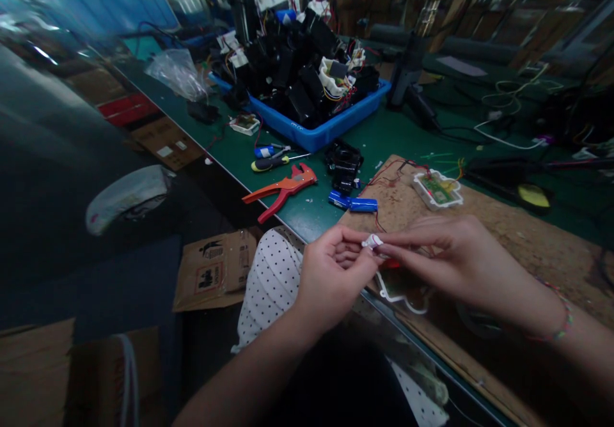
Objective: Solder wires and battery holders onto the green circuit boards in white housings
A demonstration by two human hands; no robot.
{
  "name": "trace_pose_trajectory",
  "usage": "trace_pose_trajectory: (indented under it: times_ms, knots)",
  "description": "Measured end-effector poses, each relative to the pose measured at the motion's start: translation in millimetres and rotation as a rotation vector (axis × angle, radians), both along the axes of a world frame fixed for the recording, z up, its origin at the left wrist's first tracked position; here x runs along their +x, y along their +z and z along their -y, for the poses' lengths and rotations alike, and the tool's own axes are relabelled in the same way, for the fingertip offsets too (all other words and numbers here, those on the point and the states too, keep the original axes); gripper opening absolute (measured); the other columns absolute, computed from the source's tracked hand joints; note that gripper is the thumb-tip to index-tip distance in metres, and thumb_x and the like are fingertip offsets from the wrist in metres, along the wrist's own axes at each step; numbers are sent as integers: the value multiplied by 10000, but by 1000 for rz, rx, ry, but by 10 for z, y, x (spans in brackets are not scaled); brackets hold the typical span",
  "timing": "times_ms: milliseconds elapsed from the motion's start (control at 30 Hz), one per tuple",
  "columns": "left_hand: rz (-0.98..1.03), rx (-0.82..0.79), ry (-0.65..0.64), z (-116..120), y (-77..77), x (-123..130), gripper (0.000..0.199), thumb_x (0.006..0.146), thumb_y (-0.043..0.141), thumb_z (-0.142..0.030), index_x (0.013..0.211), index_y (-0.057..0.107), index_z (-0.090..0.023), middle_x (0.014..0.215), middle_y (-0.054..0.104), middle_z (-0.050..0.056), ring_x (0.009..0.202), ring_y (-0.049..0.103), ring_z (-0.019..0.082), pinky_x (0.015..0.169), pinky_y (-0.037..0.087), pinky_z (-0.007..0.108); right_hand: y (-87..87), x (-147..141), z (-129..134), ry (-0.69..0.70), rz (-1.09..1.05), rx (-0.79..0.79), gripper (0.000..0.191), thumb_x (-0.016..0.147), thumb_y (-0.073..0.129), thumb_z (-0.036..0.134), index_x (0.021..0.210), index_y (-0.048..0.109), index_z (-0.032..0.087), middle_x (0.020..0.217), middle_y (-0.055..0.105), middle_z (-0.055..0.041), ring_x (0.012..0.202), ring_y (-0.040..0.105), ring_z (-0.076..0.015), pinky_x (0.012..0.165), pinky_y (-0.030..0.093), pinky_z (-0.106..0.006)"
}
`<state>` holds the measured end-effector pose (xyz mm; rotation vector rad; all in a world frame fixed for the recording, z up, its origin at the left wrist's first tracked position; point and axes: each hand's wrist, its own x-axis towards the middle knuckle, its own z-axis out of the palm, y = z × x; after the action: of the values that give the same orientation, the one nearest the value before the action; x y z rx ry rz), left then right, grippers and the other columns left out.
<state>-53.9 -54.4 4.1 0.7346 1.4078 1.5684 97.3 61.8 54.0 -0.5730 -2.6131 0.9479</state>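
Observation:
My left hand (338,270) and my right hand (441,251) meet over the front edge of the bench. Between their fingertips they pinch a small white piece (373,241) with a reddish line on it; its kind is too small to make out. Just below the fingers lies a white-rimmed housing (405,300), partly hidden by my right hand. Thin wires run from behind the hands toward a pair of blue cylindrical batteries (363,205). Farther back on the brown board (503,222) sits an open white housing with a green circuit board (439,188).
A blue tray (319,138) heaped with black housings stands at the back. Orange-handled cutters (286,188), a screwdriver (271,163) and black parts (344,162) lie before it. A soldering stand with yellow sponge (533,195) is right. Cardboard (211,270) lies below the bench's left edge.

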Motion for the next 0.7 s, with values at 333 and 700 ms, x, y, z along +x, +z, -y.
trace_pose_trajectory:
  times_ms: [333, 700]
  knots:
    - [90, 55, -46, 18, 35, -25, 206, 884, 750, -302, 998, 712, -135, 920, 803, 63, 804, 789, 134, 738, 624, 188, 21, 12, -8, -27, -10, -20, 230, 943, 666, 294, 1128, 802, 281, 823, 808, -10, 621, 703, -99, 564, 482, -190]
    - [116, 59, 48, 13, 27, 24, 162, 826, 791, -228, 916, 714, -117, 848, 810, 72, 739, 790, 144, 731, 651, 221, 24, -13, 18, 24, -65, 49, 235, 945, 662, 258, 1135, 799, 269, 803, 799, -17, 631, 686, -87, 571, 465, -190]
